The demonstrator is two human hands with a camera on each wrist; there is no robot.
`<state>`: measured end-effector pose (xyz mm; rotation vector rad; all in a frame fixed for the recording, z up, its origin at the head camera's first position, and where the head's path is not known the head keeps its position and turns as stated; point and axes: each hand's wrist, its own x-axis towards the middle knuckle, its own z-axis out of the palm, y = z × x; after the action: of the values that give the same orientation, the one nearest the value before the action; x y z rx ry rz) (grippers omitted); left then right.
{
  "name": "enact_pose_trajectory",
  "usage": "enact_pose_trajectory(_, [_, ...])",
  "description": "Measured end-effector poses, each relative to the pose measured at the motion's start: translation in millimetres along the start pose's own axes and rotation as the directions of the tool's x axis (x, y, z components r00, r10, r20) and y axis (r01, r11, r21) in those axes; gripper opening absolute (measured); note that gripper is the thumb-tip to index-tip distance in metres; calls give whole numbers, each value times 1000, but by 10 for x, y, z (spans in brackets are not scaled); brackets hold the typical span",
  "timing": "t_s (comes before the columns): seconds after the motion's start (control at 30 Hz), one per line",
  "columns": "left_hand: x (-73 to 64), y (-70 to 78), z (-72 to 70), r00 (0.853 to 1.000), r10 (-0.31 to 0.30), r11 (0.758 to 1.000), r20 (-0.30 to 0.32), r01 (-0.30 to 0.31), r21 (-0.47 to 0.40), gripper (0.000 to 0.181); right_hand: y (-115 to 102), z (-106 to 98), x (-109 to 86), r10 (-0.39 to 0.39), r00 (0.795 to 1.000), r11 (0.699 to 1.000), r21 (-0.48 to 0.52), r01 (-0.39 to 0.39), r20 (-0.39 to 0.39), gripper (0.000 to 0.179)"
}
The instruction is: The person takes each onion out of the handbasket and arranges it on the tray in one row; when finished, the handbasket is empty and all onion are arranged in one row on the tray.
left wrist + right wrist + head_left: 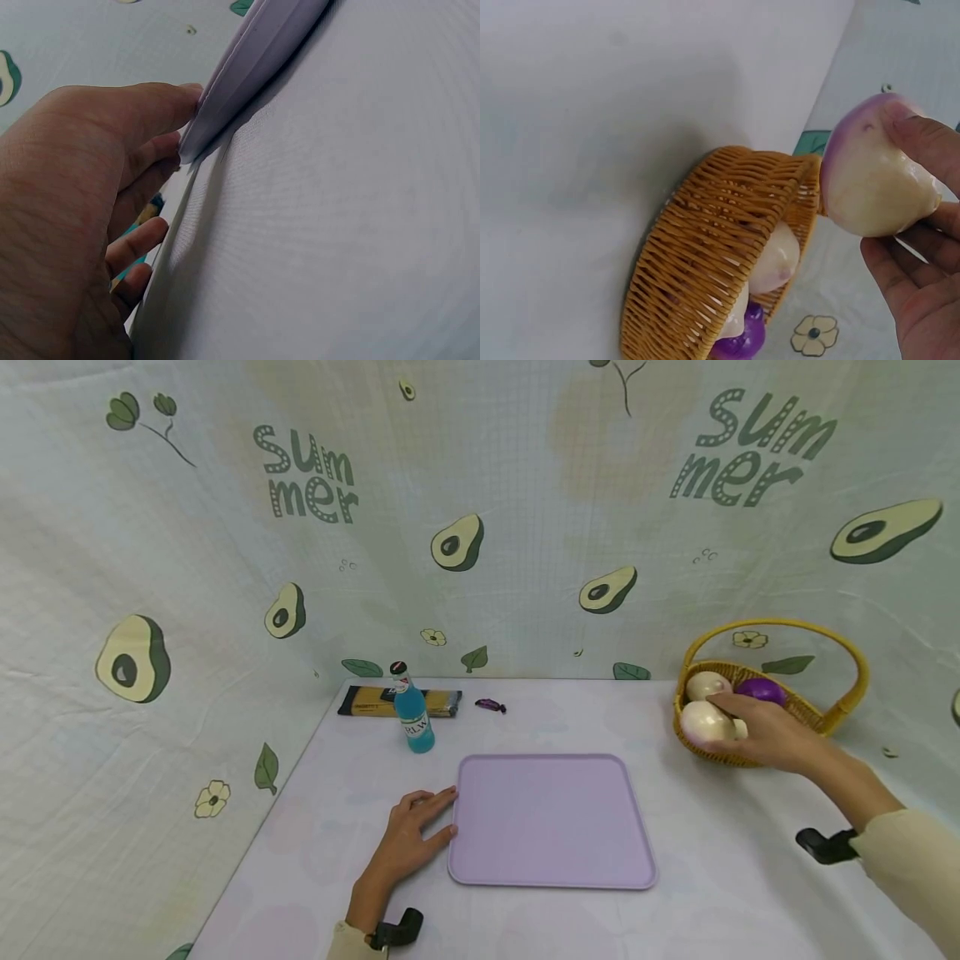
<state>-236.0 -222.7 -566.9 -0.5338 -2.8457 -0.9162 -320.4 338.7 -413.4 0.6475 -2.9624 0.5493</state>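
- We log a yellow packet (367,700) lying flat at the left rear of the desk (322,793), a blue bottle (412,714) upright in front of it. The bottle is narrow; a backward sweep of the left arm could topple it.
- Left grip (408,835): thumb and fingers apart, tips at the left rim of the lilac tray (555,822). We judge that a sideways push here could slide the tray.
- A dark wrapped sweet (491,705) lies behind the tray.
- Right grip (772,735): clamped on a pale onion (877,172), thumb against fingers, held up at the wicker basket (690,262). The skin looks glossy and round, so a loose or off-centre pinch might let it slip and roll; a low lift could catch the rim and tip the basket.
- Views compared: left wrist shows the thumb tip against the tray's outer rim, a contact head gives only from above. Right wrist shows two pale bulbs (776,259) and a purple one (742,337) inside; head shows one pale bulb plainly. Only head places bottle, tray and basket together.
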Motion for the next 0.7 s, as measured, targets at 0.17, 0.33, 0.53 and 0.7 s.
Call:
enact_pose_trajectory(0.17, [-6, -3, 5, 1000, 0, 1000, -8, 0, 2, 59, -43, 32, -9, -52, 998, 999, -7, 52, -43, 79])
enact_pose_trajectory(0.33, [-9, -1, 3, 1000, -2, 1000, -14, 2, -3, 59, -75, 73, -14, -85, 994, 996, -10, 85, -66, 79])
enact_pose_trajectory(0.53, [-9, -5, 6, 1000, -13, 1000, -8, 13, -4, 59, -123, 115, -19, -164, 981, 986, -32, 162, -100, 74])
enact_pose_trajectory(0.7, [-1, -7, 20, 1000, -10, 1000, -17, 10, 5, 59, -202, 122, -25, -136, 988, 991, -27, 134, -71, 75])
